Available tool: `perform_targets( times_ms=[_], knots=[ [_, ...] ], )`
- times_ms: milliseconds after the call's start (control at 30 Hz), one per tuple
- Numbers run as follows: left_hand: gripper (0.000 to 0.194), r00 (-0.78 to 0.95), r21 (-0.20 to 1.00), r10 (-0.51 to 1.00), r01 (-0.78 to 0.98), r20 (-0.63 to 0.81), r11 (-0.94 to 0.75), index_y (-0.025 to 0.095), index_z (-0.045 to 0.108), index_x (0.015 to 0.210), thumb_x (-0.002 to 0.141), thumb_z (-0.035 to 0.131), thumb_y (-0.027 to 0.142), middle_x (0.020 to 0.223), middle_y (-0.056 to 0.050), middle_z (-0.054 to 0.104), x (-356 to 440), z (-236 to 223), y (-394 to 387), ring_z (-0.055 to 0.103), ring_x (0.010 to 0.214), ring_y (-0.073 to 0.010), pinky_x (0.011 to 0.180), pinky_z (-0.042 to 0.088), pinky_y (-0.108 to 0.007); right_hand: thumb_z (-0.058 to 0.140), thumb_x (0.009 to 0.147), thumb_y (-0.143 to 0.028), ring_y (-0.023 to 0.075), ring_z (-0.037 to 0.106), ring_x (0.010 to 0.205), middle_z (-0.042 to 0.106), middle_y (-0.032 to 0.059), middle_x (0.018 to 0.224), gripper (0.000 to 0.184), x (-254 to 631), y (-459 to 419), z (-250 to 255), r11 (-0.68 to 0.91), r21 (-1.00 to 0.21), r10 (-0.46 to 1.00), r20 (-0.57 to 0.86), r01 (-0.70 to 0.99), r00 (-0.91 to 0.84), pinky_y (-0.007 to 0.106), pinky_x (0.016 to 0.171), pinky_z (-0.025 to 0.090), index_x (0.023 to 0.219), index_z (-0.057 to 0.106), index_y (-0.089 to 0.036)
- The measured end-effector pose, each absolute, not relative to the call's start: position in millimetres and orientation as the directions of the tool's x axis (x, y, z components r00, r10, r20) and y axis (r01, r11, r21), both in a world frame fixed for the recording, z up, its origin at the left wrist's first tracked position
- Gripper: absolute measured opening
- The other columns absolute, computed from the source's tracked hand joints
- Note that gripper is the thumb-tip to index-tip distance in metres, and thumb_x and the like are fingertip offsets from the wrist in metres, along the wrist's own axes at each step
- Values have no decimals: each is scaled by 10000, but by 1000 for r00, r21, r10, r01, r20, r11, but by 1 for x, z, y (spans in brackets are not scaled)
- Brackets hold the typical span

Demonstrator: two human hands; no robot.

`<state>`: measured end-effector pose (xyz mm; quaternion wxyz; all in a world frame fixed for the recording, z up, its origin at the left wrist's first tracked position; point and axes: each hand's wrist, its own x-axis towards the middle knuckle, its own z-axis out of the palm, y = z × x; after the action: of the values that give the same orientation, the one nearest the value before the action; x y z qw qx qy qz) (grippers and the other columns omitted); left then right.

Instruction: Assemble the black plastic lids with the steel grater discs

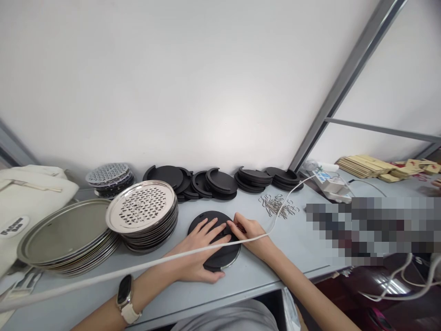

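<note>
The black disc [223, 258] lies flat on the desk [241, 285], just below the centre of the frame. It looks like stiff, fairly light plastic, probably smooth enough to slide under flat fingers and unlikely to break; its outer rim seems the surest hold. The left hand [201, 250] spreads wide across its top; the right hand [253, 233] bends its fingers close together at the upper right edge, though whether they grip anything I cannot tell. At far left, a pale bag [37, 193] carries an oval label [14, 227], its dark lettering too blurred to read.
</note>
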<state>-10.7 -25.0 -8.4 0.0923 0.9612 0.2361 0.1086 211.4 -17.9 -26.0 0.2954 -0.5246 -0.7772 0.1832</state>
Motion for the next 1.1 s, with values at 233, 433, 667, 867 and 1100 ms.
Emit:
perform_targets(
  times_ms=[233,433,667,867,1100],
  knots=[
    [849,864,218,480,445,152,-869,238,276,1449,719,665,432,1516,-97,248,-10,-6,-26,180,1383,-370,1112,157,-525,424,912,-357,113,484,481,513,-50,584,219,211,-16,-31,387,-593,922,271,706,-278,213,504,354,731,408,-235],
    [869,860,233,479,436,175,-869,241,277,1448,703,684,428,1514,-98,254,-10,-8,-26,188,1381,-371,1112,161,-525,426,902,-331,110,490,485,544,-39,600,213,211,-16,-30,383,-610,924,260,694,-281,213,497,357,713,414,-234],
    [857,861,216,485,449,154,-867,224,289,1446,709,675,430,1511,-102,260,-10,-6,-26,192,1379,-367,1115,160,-521,418,919,-347,117,490,482,518,-51,587,215,212,-17,-32,382,-605,924,253,699,-285,213,500,352,733,407,-239],
    [853,860,216,486,451,155,-866,231,303,1438,700,682,430,1514,-99,253,-10,-7,-27,177,1384,-369,1114,158,-527,379,948,-367,140,543,545,522,-45,644,184,213,-17,-30,370,-628,929,235,685,-286,230,554,384,813,410,-245],
    [854,863,207,487,456,137,-866,222,302,1439,703,678,434,1515,-101,249,-10,-6,-25,171,1384,-370,1118,151,-521,405,942,-357,142,545,545,540,-43,654,154,213,-16,-30,361,-651,931,218,668,-292,233,559,384,840,425,-243]
  ],
)
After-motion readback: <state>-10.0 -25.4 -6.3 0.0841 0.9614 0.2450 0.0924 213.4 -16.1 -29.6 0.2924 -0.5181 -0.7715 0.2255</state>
